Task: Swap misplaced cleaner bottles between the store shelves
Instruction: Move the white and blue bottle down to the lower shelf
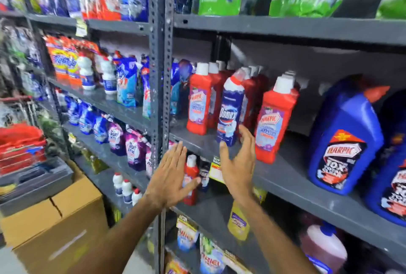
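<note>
Store aisle, grey slotted-metal shelving (pixel 285 30) in two bays split by perforated uprights, packed with detergent pouches up top, cleaner bottles mid-level, more bottles and pouches lower down. Cardboard box (pixel 66 221) on the floor at left, red stacked goods beside it. Middle shelf board of the right bay holds a row of red bottles (pixel 198 100) with white caps, upright, labels facing out; two big blue jugs (pixel 345 139) stand further right on the same board. Blue bottle (pixel 229 111) sits among the red ones near the shelf's front edge, long axis near vertical, leaning a little with its angled white-and-red neck pointing up and right, label toward the camera. Right hand (pixel 238 159) open, fingers loosely spread, palm facing left, fingertips just beside the blue bottle's lower right side; contact unclear, some motion blur. Left hand (pixel 173 177) open and flat, fingers together and pointing up, thumb out to the right, in front of the lower shelf, holding nothing, apart from the blue bottle.
</note>
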A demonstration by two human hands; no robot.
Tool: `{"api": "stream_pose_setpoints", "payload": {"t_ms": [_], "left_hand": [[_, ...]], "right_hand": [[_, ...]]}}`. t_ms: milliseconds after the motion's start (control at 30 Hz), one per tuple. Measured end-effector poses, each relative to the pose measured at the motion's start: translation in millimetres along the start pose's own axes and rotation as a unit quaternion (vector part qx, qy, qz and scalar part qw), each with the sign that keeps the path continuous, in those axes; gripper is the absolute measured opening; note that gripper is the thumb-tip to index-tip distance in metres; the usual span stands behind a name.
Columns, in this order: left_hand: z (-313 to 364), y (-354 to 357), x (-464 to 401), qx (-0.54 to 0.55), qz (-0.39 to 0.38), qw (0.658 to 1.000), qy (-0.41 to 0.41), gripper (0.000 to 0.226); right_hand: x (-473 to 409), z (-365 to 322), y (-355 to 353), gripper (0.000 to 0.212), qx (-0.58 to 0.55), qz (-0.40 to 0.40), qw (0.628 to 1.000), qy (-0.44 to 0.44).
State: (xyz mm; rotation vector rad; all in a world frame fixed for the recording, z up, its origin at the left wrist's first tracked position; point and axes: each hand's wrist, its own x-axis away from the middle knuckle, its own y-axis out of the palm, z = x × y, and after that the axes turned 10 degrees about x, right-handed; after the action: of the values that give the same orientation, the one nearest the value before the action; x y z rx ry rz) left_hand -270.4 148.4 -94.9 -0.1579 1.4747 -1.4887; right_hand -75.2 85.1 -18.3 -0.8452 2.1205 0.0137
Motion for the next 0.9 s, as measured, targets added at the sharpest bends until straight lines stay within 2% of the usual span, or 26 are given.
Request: {"api": "stream_pose_setpoints", "payload": {"t_ms": [200,333,500,900], "left_hand": [[-36,-7,-69,-0.005,-0.075,0.997,0.003,0.106],[-55,1,-86,0.006,-0.079,0.997,0.023,0.114],[-60,7,-91,0.013,-0.066,0.997,0.034,0.105],[-64,7,-92,0.024,-0.054,0.997,0.044,0.104]], "right_hand": [[-65,11,40,0.081,0.075,-0.011,0.990,0.117],[-85,24,57,0.079,0.077,-0.042,0.978,0.190],[-91,32,62,0.063,0.076,-0.071,0.971,0.218],[-77,23,62,0.067,0.075,-0.060,0.974,0.204]]}}
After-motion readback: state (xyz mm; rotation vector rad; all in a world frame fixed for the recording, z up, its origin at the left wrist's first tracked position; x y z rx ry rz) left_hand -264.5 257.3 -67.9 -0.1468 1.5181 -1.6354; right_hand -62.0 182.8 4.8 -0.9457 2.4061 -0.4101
